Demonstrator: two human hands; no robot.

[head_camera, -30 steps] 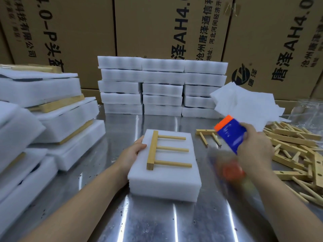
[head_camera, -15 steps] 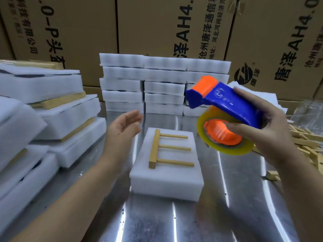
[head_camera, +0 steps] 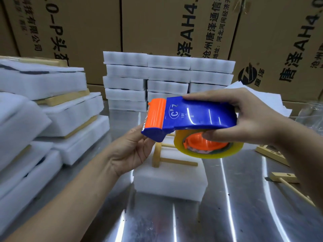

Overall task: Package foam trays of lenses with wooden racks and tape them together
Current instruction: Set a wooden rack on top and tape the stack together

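Note:
My right hand (head_camera: pixel 251 119) grips a blue and orange tape dispenser (head_camera: pixel 192 116) with a roll of clear yellowish tape (head_camera: pixel 209 151), held in the air over the table. My left hand (head_camera: pixel 132 147) reaches up to the dispenser's orange cutter end, its fingertips hidden behind the blue nose. Whether it pinches the tape end I cannot tell. Below them a white foam tray (head_camera: pixel 171 179) lies on the steel table (head_camera: pixel 174 220), with a wooden rack (head_camera: pixel 167 159) on top, partly hidden by the dispenser.
Stacks of white foam trays (head_camera: pixel 167 77) stand at the back centre. Taped foam-and-rack bundles (head_camera: pixel 52 109) pile up on the left. Loose wooden racks (head_camera: pixel 283 179) lie at the right. White foam sheets (head_camera: pixel 272 100) and cardboard boxes (head_camera: pixel 157 23) are behind.
My right hand brought the dispenser from the right to the centre over the tray. My left hand let go of the foam tray and rose to the dispenser's cutter end.

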